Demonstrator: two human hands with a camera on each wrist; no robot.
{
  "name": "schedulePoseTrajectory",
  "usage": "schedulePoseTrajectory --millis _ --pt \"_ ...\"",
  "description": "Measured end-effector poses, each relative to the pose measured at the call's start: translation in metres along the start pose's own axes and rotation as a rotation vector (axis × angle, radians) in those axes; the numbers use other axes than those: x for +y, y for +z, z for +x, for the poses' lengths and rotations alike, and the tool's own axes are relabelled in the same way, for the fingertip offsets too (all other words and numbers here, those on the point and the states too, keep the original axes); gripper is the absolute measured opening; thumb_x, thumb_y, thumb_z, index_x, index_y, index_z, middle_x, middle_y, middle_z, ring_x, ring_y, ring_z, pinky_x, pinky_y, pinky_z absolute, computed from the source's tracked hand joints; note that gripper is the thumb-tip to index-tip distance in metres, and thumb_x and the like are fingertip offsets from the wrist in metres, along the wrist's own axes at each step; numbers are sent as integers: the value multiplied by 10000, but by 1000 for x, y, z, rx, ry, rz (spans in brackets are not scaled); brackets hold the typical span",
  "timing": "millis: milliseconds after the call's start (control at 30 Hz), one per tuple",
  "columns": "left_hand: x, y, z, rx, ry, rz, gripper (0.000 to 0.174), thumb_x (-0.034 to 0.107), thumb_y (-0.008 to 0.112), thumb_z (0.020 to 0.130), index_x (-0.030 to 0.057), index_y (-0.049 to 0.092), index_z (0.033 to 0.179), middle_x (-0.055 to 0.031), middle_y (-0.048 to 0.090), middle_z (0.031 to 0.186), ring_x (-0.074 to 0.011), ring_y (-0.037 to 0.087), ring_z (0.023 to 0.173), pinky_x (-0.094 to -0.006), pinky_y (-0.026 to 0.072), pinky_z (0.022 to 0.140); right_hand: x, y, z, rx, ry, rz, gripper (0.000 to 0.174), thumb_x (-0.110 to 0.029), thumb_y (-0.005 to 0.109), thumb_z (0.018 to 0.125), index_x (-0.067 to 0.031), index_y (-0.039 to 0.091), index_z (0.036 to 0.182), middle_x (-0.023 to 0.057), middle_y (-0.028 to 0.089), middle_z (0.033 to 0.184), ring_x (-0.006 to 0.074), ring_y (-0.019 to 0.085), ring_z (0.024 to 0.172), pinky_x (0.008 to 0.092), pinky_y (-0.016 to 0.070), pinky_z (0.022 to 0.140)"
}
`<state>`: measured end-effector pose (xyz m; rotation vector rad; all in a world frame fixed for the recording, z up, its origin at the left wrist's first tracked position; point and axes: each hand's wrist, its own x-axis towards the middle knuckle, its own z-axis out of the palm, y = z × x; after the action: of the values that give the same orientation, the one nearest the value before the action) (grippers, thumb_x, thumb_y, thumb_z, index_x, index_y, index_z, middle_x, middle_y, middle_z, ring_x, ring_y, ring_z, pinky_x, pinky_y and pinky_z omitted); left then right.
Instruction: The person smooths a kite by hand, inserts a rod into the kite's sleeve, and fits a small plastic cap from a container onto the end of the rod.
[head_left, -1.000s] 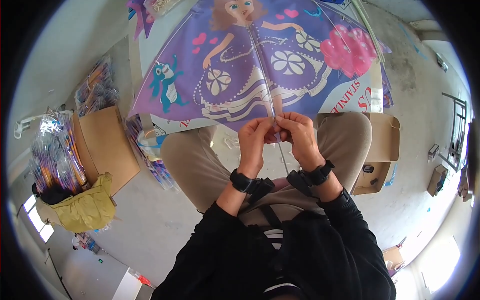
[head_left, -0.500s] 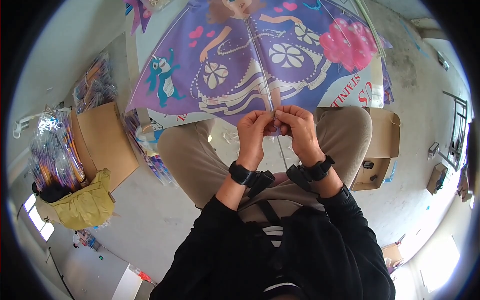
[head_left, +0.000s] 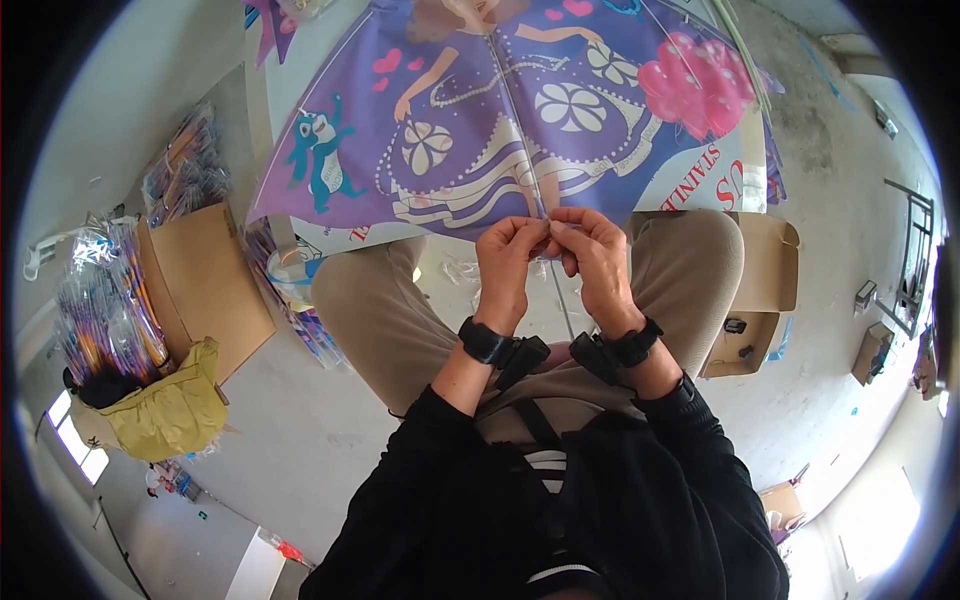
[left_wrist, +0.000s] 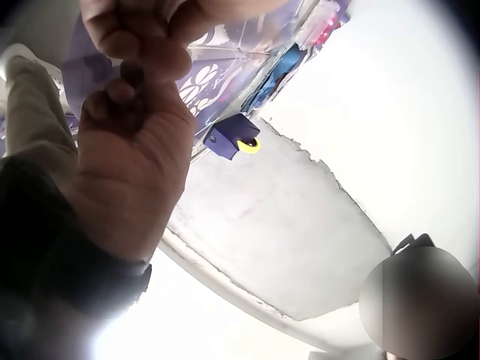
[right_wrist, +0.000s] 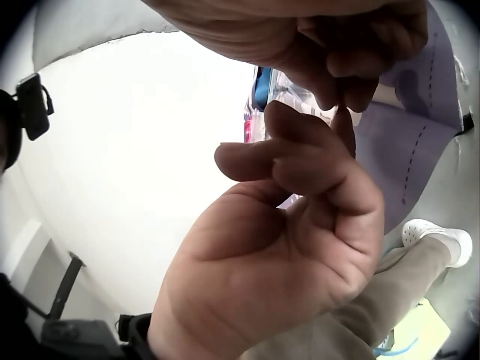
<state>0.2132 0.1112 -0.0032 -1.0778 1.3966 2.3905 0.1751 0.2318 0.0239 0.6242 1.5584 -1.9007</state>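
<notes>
A purple kite printed with a figure in a gown lies spread in front of the person's knees in the head view. Its thin centre rod runs down the middle and sticks out below the hands. The left hand pinches the rod and kite fabric at the lower tip, thumb against curled fingers. Right beside it, the right hand pinches at the same spot, thumb and index meeting the left fingertips. In the right wrist view, purple fabric with a dashed stitch line hangs behind the fingers, which hide the pinched spot.
Under the kite is a white printed board. An open cardboard box sits right of the knees. To the left are a larger carton, plastic-wrapped bundles and a yellow cloth. Long pale sticks lie at the kite's right edge.
The kite has slid slightly up and left in the head view. Both hands have shifted slightly upward with it, still pinching at its lower tip.
</notes>
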Motion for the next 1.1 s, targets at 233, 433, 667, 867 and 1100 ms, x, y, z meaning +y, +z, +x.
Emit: schedulePoseTrajectory --millis 233,433,667,867,1100 --pt "0 1 1 -7 -7 -10 117 107 647 907 -4 683 894 -67 682 807 -130 653 724 -253 533 761 1 4 -2 60 -80 -217 276 -130 630 915 33 625 1138 15 628 681 22 494 564 179 338 483" --pt "-1 1 2 -8 -7 -19 113 103 647 907 -6 677 903 -83 695 838 -152 679 760 -267 547 766 4 3 -2 86 -142 -305 301 -142 628 914 32 618 1159 29 636 657 41 530 591 201 387 541" --pt "9 6 -5 11 -52 -73 99 81 649 903 -16 669 902 -112 708 860 -193 707 778 -258 542 730 -11 -8 12 219 -259 -432 209 -100 628 868 30 654 1029 64 613 617 81 563 587 267 451 563" --pt "11 4 -7 -33 -44 -24 117 113 650 908 0 675 921 -118 712 899 -220 713 808 -299 557 792 -70 0 69 265 -1023 -1112 303 -124 683 836 -88 662 1136 97 670 1055 246 630 931 383 490 811" --pt "14 4 -6 -15 -78 -27 95 104 659 894 12 675 913 -108 714 902 -215 716 828 -300 550 816 -90 -32 150 396 -1021 -1738 599 -485 560 931 -234 415 1455 73 339 1536 371 268 1422 679 247 1083"
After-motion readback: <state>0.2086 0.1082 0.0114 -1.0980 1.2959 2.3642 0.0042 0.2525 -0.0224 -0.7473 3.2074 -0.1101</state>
